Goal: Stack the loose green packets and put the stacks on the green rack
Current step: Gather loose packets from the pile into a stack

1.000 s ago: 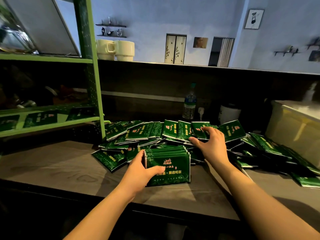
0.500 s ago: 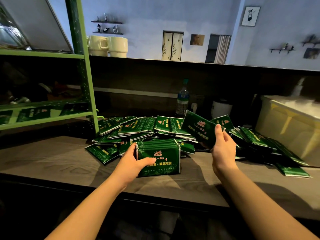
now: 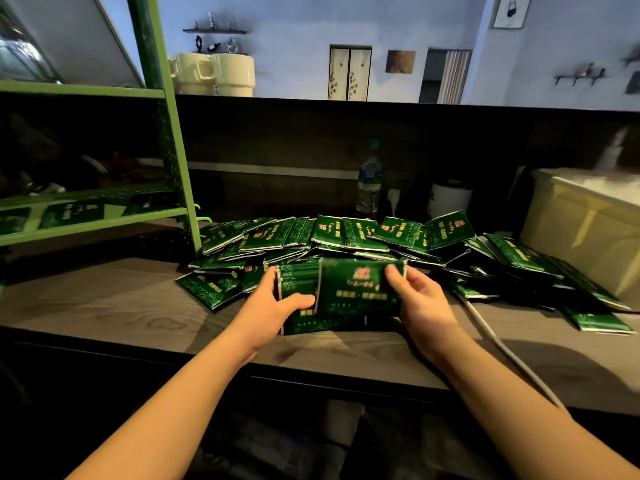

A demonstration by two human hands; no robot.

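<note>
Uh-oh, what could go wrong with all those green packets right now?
The packet in the right hand sits off to the right on the stack that the left hand grips, so it might slide off. The loose pile behind is heaped unevenly, and reaching in again might knock packets into the water bottle just behind it.

I had both bare forearms reaching forward and converging toward the middle. My left hand (image 3: 277, 306) gripped the stack of green packets (image 3: 298, 292) from its left side, thumb curled across the front face. My right hand (image 3: 420, 299) pinched a single green packet (image 3: 356, 289) at its right edge, thumb on its front, fingers behind.
</note>
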